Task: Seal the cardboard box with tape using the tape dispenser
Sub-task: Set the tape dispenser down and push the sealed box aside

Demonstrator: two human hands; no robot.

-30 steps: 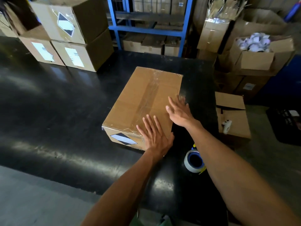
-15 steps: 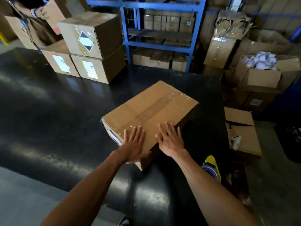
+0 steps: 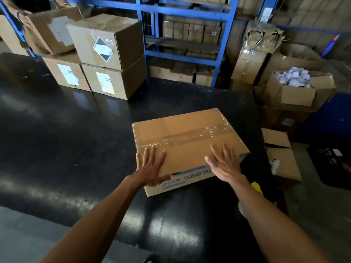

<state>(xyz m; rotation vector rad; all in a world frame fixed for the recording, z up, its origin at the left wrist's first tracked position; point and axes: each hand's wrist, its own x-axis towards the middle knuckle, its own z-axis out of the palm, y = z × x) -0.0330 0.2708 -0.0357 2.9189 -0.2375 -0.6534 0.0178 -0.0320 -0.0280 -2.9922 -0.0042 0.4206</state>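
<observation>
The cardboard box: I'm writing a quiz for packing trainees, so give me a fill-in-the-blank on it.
1. Both hands, left hand and right hand, lie ____ on the cardboard box.
2. Clear ____ runs along the box's top seam.
3. The box sits on a ____ table.

Missing: flat; tape; black

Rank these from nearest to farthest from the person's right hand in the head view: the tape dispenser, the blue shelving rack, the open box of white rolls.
1. Tape dispenser: beside the right hand, near its forearm.
2. Open box of white rolls: far right.
3. Blue shelving rack: behind the table.
</observation>
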